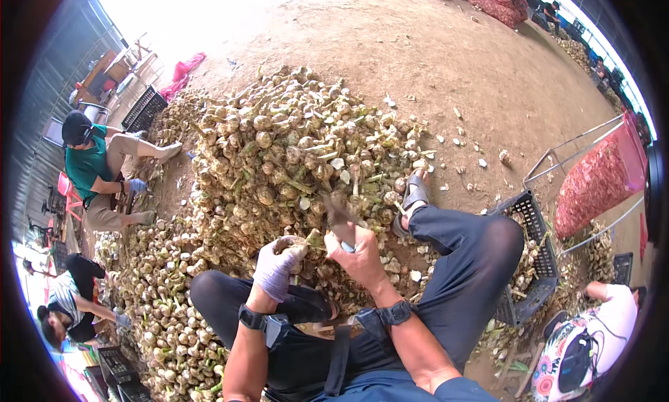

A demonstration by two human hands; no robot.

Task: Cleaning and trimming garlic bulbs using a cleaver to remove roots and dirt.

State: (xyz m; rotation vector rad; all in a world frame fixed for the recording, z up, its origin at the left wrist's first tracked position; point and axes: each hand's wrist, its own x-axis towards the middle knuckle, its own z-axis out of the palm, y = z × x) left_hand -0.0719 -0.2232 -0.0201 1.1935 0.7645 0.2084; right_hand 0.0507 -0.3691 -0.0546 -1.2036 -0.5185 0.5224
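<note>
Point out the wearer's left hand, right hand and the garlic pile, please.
Left hand (276, 271): head view, its gloved middle.
Right hand (359, 257): head view, its bare middle.
Garlic pile (289, 155): head view, its upper surface.

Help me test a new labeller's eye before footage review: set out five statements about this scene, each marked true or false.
1. The left hand, in a pale glove, holds a garlic bulb. True.
2. The right hand wears a glove too. False: it is bare, with its fingers closed around a knife.
3. A black crate stands beside the person's right leg. True.
4. The red mesh sack is left of the garlic pile. False: it is on the right.
5. The co-worker in green wears a dark cap. True.
</note>
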